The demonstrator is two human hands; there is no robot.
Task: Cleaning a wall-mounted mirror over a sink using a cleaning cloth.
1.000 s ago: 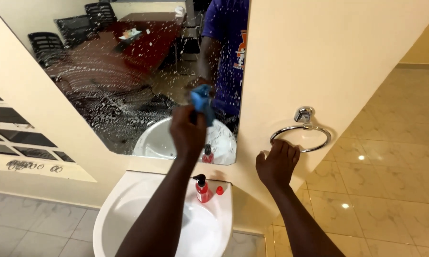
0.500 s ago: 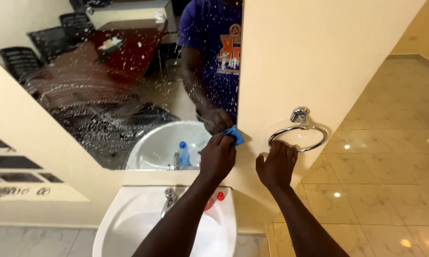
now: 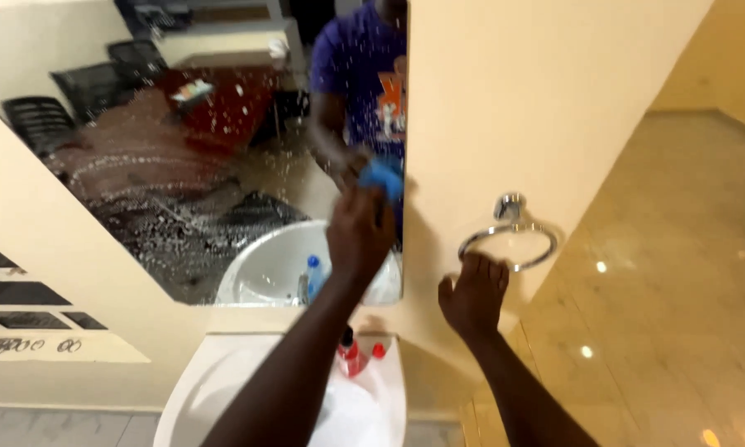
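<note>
while our left hand [image 3: 360, 232] grips the blue cloth [image 3: 382, 176] against the mirror [image 3: 182, 165] near its right edge, soapy streaks cover most of the glass. our right hand [image 3: 474, 294] rests open-fingered on the wall below the towel ring [image 3: 509, 240], so we judge most wiping remains.

A: Count by kind, please.

B: Hands: two. Left hand [image 3: 360, 232] at 12 o'clock from the basin, right hand [image 3: 473, 294] at 3 o'clock from it. Blue cloth [image 3: 382, 176]: one, at 12 o'clock from the left hand.

A: Fixtures?

B: Mirror [image 3: 182, 165]: one. White basin [image 3: 364, 410]: one, at 6 o'clock from the mirror. Chrome towel ring [image 3: 509, 238]: one, at 3 o'clock from the mirror.

A: Small items on the basin?

B: Red pump bottle [image 3: 349, 351]: one. Red cap [image 3: 379, 350]: one, at 3 o'clock from the bottle. Seen only as a reflection: one blue-capped bottle [image 3: 313, 273].
</note>
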